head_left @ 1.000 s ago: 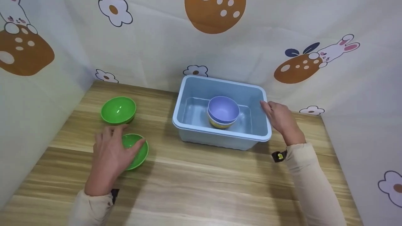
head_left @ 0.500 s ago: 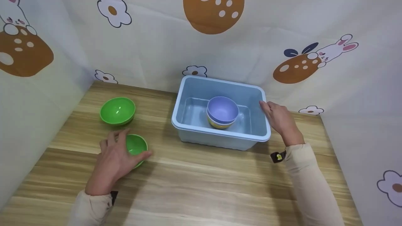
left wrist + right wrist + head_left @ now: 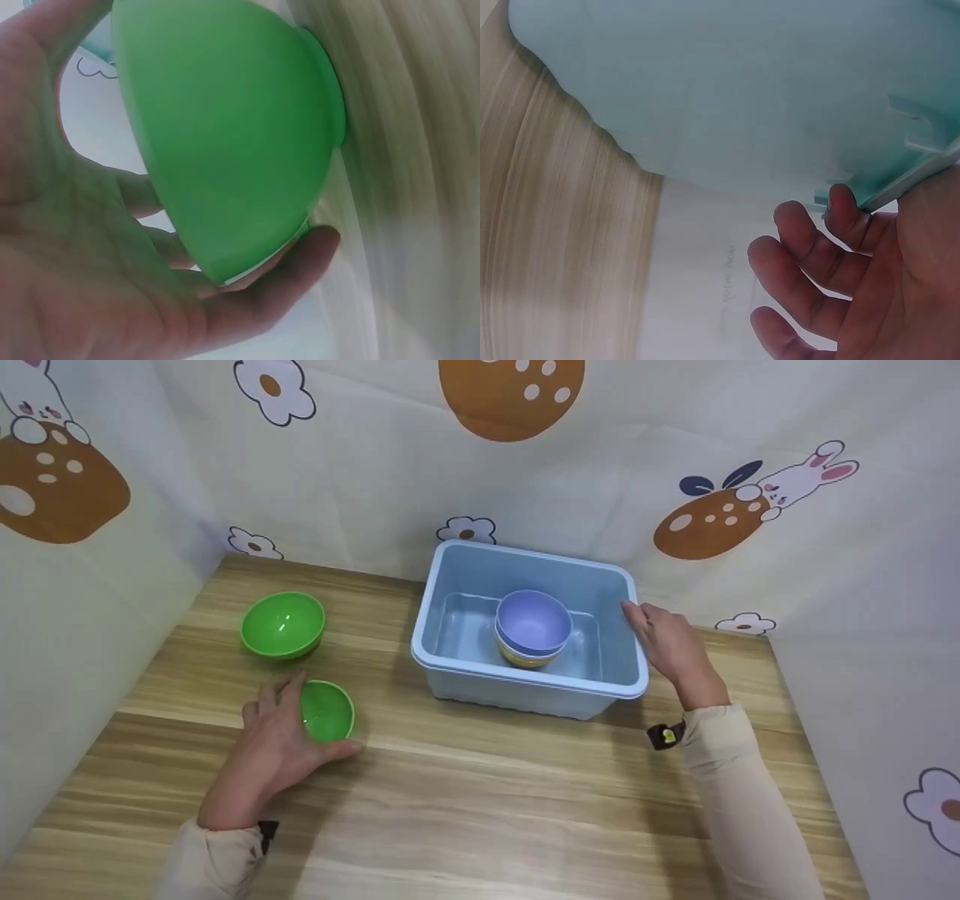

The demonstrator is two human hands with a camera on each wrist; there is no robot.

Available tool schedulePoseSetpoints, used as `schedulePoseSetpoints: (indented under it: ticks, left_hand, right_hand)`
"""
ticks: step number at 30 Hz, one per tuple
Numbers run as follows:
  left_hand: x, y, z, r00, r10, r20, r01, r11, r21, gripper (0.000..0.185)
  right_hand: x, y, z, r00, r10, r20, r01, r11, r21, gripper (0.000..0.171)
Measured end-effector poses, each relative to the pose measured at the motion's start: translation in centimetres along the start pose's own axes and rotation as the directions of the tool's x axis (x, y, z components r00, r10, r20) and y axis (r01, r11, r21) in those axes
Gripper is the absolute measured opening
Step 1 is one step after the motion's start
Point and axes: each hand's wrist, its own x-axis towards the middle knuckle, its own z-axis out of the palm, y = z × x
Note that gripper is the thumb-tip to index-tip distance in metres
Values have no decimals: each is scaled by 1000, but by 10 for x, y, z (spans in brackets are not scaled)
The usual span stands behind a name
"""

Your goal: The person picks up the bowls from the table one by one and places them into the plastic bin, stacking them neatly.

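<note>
My left hand (image 3: 274, 746) grips a small green bowl (image 3: 328, 711) on the left of the table, thumb on the near side and fingers round the far side. In the left wrist view the green bowl (image 3: 225, 127) stands upright with its foot close to the wood, the hand curled about its wall. Behind it sits a second green bowl (image 3: 283, 624). My right hand (image 3: 667, 643) holds the right rim of a light blue plastic bin (image 3: 517, 679), thumb over the top and fingers beneath the rim. Inside the bin is a stack of bowls, a purple bowl (image 3: 534, 621) uppermost and yellow below.
The wooden table (image 3: 450, 810) runs up to a cream curtain (image 3: 360, 457) printed with rabbits and flowers, which also closes off both sides. The bin stands near the back edge, right of centre.
My left hand has lowered from above the nearer green bowl and closed round its side; the thumb has shifted from over the opening to the near outside wall. The right hand stays on the bin.
</note>
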Motion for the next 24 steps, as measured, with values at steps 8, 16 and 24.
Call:
schedulePoseSetpoints:
  ticks: [8, 16, 24]
  left_hand:
    - [4, 0, 0, 999, 25, -23, -25, 1000, 4, 130]
    - [6, -1, 1, 999, 14, -40, -14, 1000, 16, 122]
    - [7, 3, -9, 999, 29, -17, -29, 999, 15, 126]
  right_hand:
    - [-1, 0, -2, 1000, 5, -4, -5, 1000, 9, 84]
    - [1, 2, 3, 999, -27, -28, 27, 1000, 3, 80]
    - [0, 1, 1, 1000, -16, -6, 16, 1000, 22, 83]
